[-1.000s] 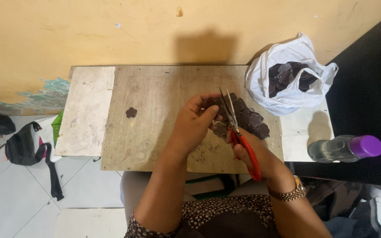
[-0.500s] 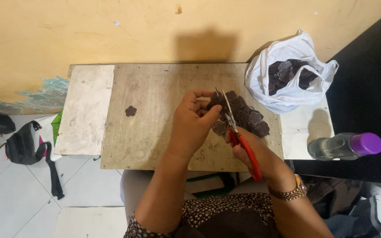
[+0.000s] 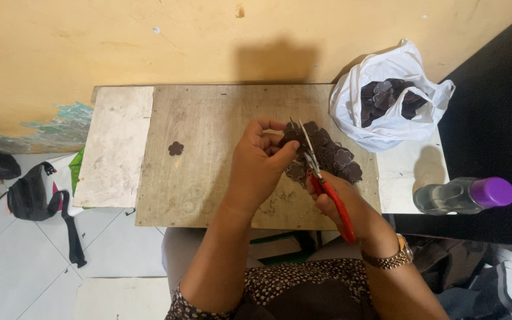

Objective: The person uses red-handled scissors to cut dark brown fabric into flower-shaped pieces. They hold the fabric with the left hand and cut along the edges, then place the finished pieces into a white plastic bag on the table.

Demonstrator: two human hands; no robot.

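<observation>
**Dark flower sheet held under the scissor blades on the wooden board**

Far to the left of the wooden board [image 3: 208,178], a black bag [image 3: 31,195] is seen lying on the white floor tiles [image 3: 7,261]. Just left of the board, touching its edge, a pale slab [image 3: 117,148] is laid on the same worktop. On the board's left half, a single dark flower cut-out [image 3: 176,148] is found lying alone, well apart from the hands.

At the board's middle, the left hand [image 3: 259,169] is curled, its grip closed on the near edge of a dark sheet of joined flower shapes [image 3: 333,155], thumb pressed against the fingers. The sheet is spread flat on the board's right half, partly hidden under that hand. Just right of it, the right hand [image 3: 342,204] is wrapped around the red handles of a pair of scissors [image 3: 321,178]; the blades are pointed away towards the wall, slightly parted over the sheet. A gold-coloured watch [image 3: 389,258] is worn on that wrist.

Beyond the board's far right corner, a white plastic bag [image 3: 386,121] is slumped open, with more dark flower pieces [image 3: 386,95] piled inside. To the right of the board's near corner, a clear bottle with a purple cap [image 3: 463,195] is laid on its side.
</observation>
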